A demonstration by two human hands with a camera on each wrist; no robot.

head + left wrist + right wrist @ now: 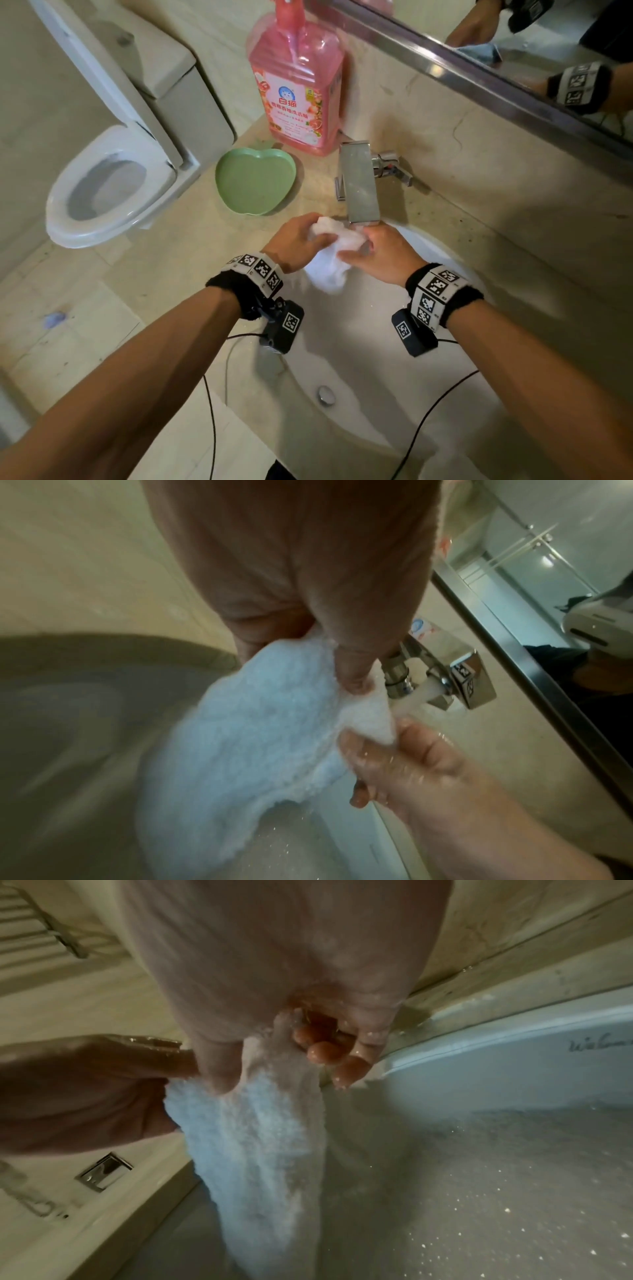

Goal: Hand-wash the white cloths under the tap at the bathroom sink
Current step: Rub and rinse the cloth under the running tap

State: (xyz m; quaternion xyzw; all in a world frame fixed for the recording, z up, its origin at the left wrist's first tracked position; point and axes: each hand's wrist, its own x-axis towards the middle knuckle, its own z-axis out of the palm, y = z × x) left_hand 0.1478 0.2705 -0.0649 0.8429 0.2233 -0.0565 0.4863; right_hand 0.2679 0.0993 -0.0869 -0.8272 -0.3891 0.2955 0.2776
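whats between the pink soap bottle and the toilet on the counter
A green apple-shaped dish sits on the counter between the pink bottle and the toilet; the head view shows it.

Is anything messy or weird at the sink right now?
Nothing looks broken or spilled. Both hands hold the white cloth under the running tap. One oddity: the green apple-shaped dish on the counter sits empty.

Upper folds of the white cloth (337, 236) hidden inside both fists — bottle (297, 78) top cropped.
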